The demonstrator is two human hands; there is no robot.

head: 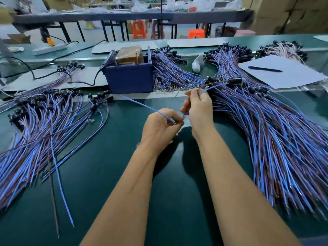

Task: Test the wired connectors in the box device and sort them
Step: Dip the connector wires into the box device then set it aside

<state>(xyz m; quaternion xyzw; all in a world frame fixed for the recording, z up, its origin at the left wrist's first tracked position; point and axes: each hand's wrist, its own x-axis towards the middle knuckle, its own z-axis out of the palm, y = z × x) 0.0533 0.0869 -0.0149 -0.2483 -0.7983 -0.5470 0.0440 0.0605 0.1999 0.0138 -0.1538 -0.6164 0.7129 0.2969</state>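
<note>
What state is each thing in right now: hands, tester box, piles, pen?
Left hand: pinching a blue wire's end.
Right hand: gripping wires.
Box device: open-topped, cable plugged in.
Left pile: spread flat.
Right pile: heaped.
Pen: lying on paper.

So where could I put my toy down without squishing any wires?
The best spot is the bare green mat near you, between the left wire pile and the two forearms. A smaller strip shows beside the blue box, in front of it. It is crowded on the right, where the big wire pile spreads wide, and the paper holds a pen.
</note>
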